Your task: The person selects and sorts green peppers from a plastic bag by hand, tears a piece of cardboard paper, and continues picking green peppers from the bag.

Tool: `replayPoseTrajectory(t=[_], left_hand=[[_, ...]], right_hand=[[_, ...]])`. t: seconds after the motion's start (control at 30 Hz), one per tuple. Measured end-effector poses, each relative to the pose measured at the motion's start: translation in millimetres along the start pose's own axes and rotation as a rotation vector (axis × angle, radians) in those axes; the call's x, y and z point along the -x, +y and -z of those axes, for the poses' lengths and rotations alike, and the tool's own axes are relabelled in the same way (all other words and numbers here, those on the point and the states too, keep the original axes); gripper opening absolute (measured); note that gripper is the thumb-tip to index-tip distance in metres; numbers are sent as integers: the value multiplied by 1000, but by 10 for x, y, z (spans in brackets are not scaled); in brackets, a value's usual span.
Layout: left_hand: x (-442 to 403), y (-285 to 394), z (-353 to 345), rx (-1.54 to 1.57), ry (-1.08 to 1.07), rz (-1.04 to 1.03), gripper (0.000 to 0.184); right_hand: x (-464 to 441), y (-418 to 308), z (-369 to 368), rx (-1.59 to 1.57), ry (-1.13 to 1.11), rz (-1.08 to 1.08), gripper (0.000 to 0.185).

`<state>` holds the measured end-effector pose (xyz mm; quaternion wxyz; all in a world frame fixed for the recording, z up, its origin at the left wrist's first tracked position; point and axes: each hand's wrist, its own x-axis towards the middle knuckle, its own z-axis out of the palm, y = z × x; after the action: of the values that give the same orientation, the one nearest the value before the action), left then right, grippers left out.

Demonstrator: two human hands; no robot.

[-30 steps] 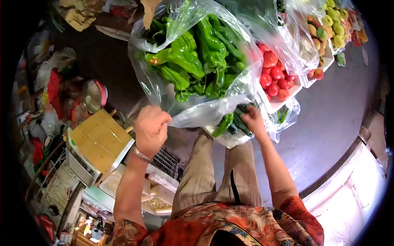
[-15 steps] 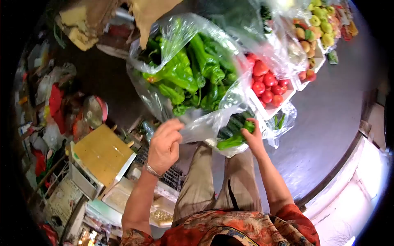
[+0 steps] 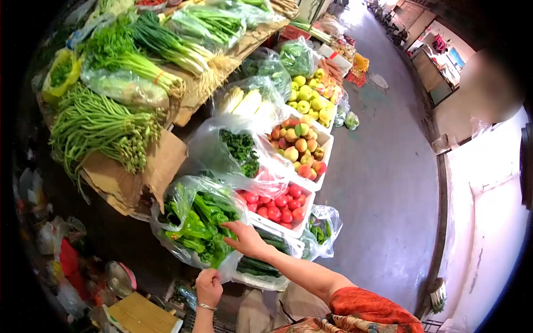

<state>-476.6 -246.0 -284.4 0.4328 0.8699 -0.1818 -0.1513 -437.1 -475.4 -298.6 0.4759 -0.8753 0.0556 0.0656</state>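
Observation:
My left hand (image 3: 209, 289), with a bracelet at the wrist, is closed at the near edge of a clear plastic bag (image 3: 162, 226). A bright green pepper (image 3: 220, 263) juts up from its fingers, partly hidden and blurred. My right hand (image 3: 247, 240) reaches over the bag's right side, fingers stretched and apart, holding nothing visible. Below its fingers lie several long green peppers (image 3: 194, 227) inside the bag. Under my right forearm, dark green cucumbers (image 3: 256, 267) lie in a white, plastic-lined container.
Beyond the bag stand white boxes of tomatoes (image 3: 282, 210), peaches (image 3: 300, 145) and green-yellow fruit (image 3: 306, 101). Long beans (image 3: 102, 127) and leafy greens lie on cardboard (image 3: 166, 158) at the left. A small bag of green vegetables (image 3: 321, 228) rests on the grey floor (image 3: 377, 166).
The view has swung up and out, showing more of the stall. My right hand has gone from gripping a green pepper near the cucumbers to reaching over the pepper bag, open. My left hand has closed.

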Motion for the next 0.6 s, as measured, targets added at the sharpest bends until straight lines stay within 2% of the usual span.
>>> replayPoseTrajectory(t=[0.03, 0.1, 0.17, 0.23, 0.27, 0.3, 0.37, 0.4, 0.43, 0.5, 0.57, 0.6], left_hand=[[-18, 3, 18, 35, 20, 45, 8], [-20, 109, 38, 36, 14, 58, 8], [1, 115, -46, 0, 75, -28, 8], [-33, 199, -23, -14, 53, -27, 8], [-40, 245, -15, 8, 66, 3, 7], [-41, 271, -13, 30, 77, 33, 7], [-6, 253, -27, 1, 56, 31, 8], [9, 230, -26, -28, 36, 30, 10], [-2, 185, -38, -33, 36, 36, 10], [35, 99, -19, 3, 59, -51, 12], [-20, 51, 90, 7, 52, 70, 17], [-66, -79, 122, 0, 138, 31, 20]], right_hand=[[15, 42, -9, 1, 8, 14, 48], [85, 146, -2, -13, 255, -35, 49], [150, 312, -96, 90, 287, -110, 56], [177, 559, -293, -8, 385, -417, 68], [186, 571, -328, -66, 334, -539, 79], [200, 598, -345, -67, 333, -540, 79], [238, 619, -371, -847, 9, -972, 78], [262, 732, -467, -982, -44, -905, 64], [226, 871, -533, -985, -50, -907, 64], [255, 972, -747, -929, 20, -688, 50], [315, 877, -578, -745, 28, -651, 38], [326, 811, -478, -768, -11, -655, 38]])
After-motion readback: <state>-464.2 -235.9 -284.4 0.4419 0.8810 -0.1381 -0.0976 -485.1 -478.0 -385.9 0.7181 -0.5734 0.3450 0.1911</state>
